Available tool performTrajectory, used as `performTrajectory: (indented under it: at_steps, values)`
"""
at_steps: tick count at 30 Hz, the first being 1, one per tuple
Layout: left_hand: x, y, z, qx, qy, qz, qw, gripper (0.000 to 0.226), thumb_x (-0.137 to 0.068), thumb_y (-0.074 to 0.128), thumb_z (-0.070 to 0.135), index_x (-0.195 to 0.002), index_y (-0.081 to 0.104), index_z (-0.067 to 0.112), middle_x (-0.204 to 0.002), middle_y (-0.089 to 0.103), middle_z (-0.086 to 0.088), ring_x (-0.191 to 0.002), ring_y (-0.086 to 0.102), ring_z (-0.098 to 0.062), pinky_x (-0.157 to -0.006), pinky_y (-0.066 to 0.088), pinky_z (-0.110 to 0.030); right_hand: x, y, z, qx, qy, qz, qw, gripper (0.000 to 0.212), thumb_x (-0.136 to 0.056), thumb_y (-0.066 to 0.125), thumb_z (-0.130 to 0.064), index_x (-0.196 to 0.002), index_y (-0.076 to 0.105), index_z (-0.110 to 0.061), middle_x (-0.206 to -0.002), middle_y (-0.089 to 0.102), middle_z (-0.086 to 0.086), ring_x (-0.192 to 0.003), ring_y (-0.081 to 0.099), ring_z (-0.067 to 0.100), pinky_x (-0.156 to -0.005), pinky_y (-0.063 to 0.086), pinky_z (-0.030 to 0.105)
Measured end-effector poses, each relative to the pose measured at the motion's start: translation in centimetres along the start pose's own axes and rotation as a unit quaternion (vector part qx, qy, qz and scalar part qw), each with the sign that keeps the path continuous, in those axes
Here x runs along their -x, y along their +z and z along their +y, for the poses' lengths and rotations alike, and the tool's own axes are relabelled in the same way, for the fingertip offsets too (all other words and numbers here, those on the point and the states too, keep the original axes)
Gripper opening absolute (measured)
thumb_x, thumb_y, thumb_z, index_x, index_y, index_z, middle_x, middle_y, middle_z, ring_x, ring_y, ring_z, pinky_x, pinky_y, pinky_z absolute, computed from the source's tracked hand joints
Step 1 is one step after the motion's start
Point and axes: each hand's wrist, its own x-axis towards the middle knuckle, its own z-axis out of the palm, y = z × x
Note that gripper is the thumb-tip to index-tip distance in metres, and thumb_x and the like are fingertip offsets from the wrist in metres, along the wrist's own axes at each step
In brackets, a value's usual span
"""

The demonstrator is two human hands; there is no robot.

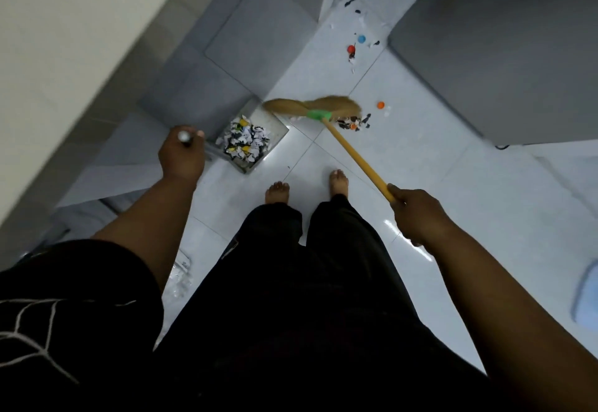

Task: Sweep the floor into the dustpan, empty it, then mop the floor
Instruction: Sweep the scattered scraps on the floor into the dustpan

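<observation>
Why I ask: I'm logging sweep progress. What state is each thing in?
Dustpan: on the floor, heaped with scraps.
Broom: head low beside the dustpan, blurred.
Left hand: grips the dustpan's handle.
Right hand: grips the broom's handle.
Small pile: unswept, by the broom head.
Orange cap, red cap, blue cap: loose, unswept.

A dustpan (275,123) holding scraps (246,141) sits on the floor (420,168) just left of the broom (323,115), loose litter (354,121) to its right, bare feet (277,192) behind both.
</observation>
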Motion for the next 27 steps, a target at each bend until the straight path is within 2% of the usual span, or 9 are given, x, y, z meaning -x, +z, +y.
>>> performTrajectory:
  at_steps: [3, 9, 13, 16, 20, 23, 27]
  values:
    - [-0.2, -0.1, 0.7, 0.014, -0.001, -0.019, 1.000, 0.020, -0.090, 0.065, 0.022, -0.105, 0.067, 0.009, -0.110, 0.068, -0.012, -0.105, 0.062, -0.026, -0.090, 0.048, -0.030, 3.2, -1.0, 1.0, -0.078, 0.012, 0.013, 0.997, 0.041, -0.100, 0.040, -0.026, -0.139, 0.047, -0.036, -0.074, 0.052, 0.002, -0.056, 0.045, 0.022, -0.042, 0.038, 0.025]
    - [-0.5, -0.4, 1.5, 0.001, 0.048, -0.044, 0.998, 0.006, -0.090, 0.066, 0.019, -0.093, 0.061, 0.018, -0.098, 0.065, -0.007, -0.097, 0.061, -0.022, -0.094, 0.050, -0.037, 4.4, -4.0, 3.8, -0.172, 0.025, 0.057, 0.983, 0.038, -0.097, 0.048, -0.029, -0.133, 0.053, -0.039, -0.072, 0.054, 0.005, -0.055, 0.045, 0.023, -0.043, 0.038, 0.026]
    - [-1.0, -0.1, 2.3, -0.030, 0.082, -0.073, 0.994, 0.010, -0.090, 0.067, 0.017, -0.093, 0.057, 0.018, -0.109, 0.067, -0.020, -0.098, 0.060, -0.023, -0.094, 0.048, -0.037, 2.4, -6.6, 6.4, -0.244, 0.055, 0.071, 0.966, 0.046, -0.088, 0.062, -0.030, -0.132, 0.053, -0.038, -0.065, 0.047, 0.004, -0.050, 0.039, 0.019, -0.040, 0.035, 0.024]
    - [-1.3, 0.6, 2.8, -0.044, 0.094, -0.085, 0.991, 0.011, -0.090, 0.067, 0.015, -0.093, 0.056, 0.017, -0.112, 0.066, -0.022, -0.106, 0.061, -0.031, -0.095, 0.047, -0.033, 0.3, -7.3, 8.2, -0.252, 0.074, 0.075, 0.962, 0.049, -0.088, 0.060, -0.026, -0.135, 0.052, -0.035, -0.064, 0.047, 0.004, -0.049, 0.039, 0.019, -0.039, 0.034, 0.024]
    - [-1.4, 1.3, 3.0, -0.052, 0.105, -0.089, 0.989, 0.011, -0.090, 0.066, 0.012, -0.093, 0.056, 0.015, -0.109, 0.066, -0.021, -0.097, 0.058, -0.021, -0.094, 0.046, -0.032, -2.8, -6.8, 8.7, -0.288, 0.100, 0.057, 0.951, 0.050, -0.091, 0.057, -0.019, -0.139, 0.049, -0.030, -0.065, 0.044, 0.005, -0.050, 0.036, 0.017, -0.043, 0.031, 0.024]
    - [-1.6, 1.5, 2.9, -0.053, 0.106, -0.086, 0.989, 0.011, -0.089, 0.066, 0.011, -0.089, 0.056, 0.015, -0.095, 0.061, -0.009, -0.095, 0.057, -0.019, -0.091, 0.047, -0.032, -4.1, -6.0, 7.9, -0.335, 0.118, 0.022, 0.935, 0.049, -0.091, 0.057, -0.017, -0.137, 0.050, -0.028, -0.063, 0.042, 0.004, -0.046, 0.034, 0.015, -0.041, 0.028, 0.022]
    - [-2.1, 1.5, 3.1, -0.056, 0.107, -0.085, 0.989, 0.032, -0.088, 0.067, 0.009, -0.073, 0.051, 0.032, -0.087, 0.060, -0.004, -0.092, 0.055, -0.018, -0.088, 0.044, -0.026, -2.7, -4.5, 7.4, -0.359, 0.107, -0.029, 0.927, 0.049, -0.092, 0.055, -0.015, -0.138, 0.049, -0.028, -0.059, 0.040, 0.001, -0.044, 0.030, 0.013, -0.041, 0.024, 0.022]
